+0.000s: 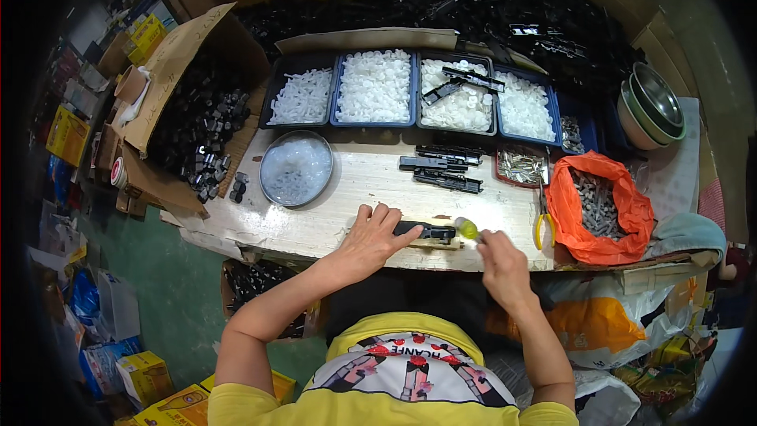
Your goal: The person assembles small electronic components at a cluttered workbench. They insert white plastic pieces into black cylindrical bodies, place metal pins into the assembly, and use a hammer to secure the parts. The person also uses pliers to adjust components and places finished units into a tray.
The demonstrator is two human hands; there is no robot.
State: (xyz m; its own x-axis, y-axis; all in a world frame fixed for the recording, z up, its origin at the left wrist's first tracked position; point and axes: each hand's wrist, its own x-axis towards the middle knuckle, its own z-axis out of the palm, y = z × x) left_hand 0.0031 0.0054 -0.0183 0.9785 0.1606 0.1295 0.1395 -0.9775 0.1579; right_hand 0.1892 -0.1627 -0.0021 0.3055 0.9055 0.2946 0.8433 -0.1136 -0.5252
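My left hand [369,241] holds a long black plastic part [434,231] steady at the front edge of the table, thumb and fingers about its left end. A pale wooden block [438,244] shows just under that part. Closed round a short handle, my right hand [505,265] holds a small mallet [466,228] by the part's right end; its yellow-green and pale head is smeared by motion. Behind my hands several similar black parts [446,181] lie side by side. To the left is a round metal bowl [296,199] with small translucent pieces.
Blue trays [374,123] of white plastic pieces line the back, before a heap of black parts [378,16]. A cardboard box [169,67] of black pieces stands left. On the right are yellow-handled pliers [544,230], an orange bag [564,217] of metal pieces and nested bowls [658,99].
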